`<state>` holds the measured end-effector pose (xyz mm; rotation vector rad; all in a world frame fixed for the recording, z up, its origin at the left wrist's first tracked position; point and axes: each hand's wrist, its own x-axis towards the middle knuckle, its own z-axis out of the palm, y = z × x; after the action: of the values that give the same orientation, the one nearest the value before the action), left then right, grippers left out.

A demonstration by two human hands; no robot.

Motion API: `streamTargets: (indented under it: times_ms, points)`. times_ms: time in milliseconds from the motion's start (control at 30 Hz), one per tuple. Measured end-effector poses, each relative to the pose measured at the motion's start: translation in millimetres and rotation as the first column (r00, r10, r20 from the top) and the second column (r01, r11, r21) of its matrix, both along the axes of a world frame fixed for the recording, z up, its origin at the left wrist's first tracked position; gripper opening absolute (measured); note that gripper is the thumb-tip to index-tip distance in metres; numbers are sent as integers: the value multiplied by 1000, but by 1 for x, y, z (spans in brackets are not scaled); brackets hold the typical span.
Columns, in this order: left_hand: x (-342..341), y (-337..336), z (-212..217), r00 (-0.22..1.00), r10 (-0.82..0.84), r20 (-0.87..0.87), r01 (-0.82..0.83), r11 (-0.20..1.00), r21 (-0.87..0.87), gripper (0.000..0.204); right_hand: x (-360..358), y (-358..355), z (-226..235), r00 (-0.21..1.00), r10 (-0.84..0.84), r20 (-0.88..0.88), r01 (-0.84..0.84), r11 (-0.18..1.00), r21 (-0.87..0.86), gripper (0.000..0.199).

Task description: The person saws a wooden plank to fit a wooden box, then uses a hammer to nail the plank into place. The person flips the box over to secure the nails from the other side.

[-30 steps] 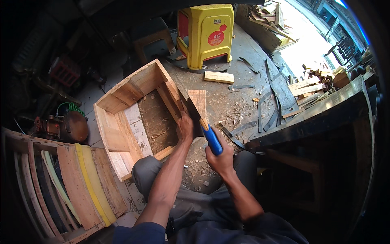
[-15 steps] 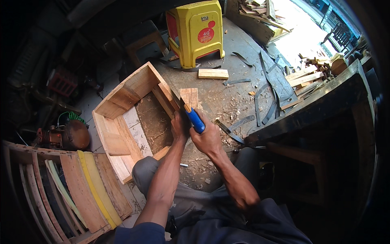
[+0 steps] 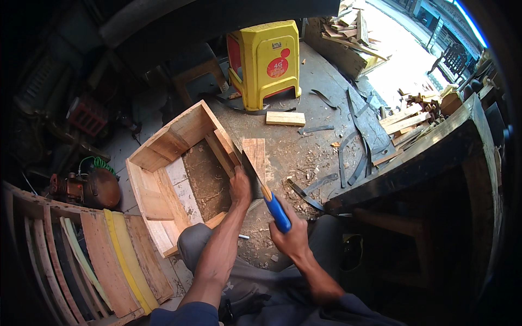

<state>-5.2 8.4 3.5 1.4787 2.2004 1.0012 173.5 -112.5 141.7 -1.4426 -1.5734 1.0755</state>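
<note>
My right hand [image 3: 291, 233] is wrapped round the blue handle of a handsaw [image 3: 278, 213]. Its blade slants up and away, edge-on, against the right side of a wooden frame [image 3: 182, 127]. On that same side, just left of the blade, my left hand [image 3: 240, 187] grips a board, its fingers partly hidden. The frame is made of pale planks with an open middle, and it leans by my left knee. A short flat wood piece [image 3: 254, 149] shows right of the blade; whether it joins the frame I cannot tell.
Beyond stands a yellow plastic stool [image 3: 265, 65], with a loose wood block [image 3: 285, 118] before it. Dark strips [image 3: 356, 136] and wood chips litter the floor. Offcuts [image 3: 405, 117] pile up at right. A slatted wooden piece [image 3: 109, 261] and a compressor [image 3: 100, 190] are at left.
My right hand has drawn the saw back toward me and to the right, baring more blade. My left hand stays on the frame. The whole view has shifted slightly.
</note>
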Motion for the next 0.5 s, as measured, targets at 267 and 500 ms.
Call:
streamTargets:
  times_ms: [267,500]
  points:
    - [15,2,-2,995,52,82,-47,997,-53,29,11,5,4,1000,-23,2,23,993,118,66]
    - [9,0,17,997,68,25,-65,993,-95,31,70,-97,36,1000,-8,-12,8,1000,26,63]
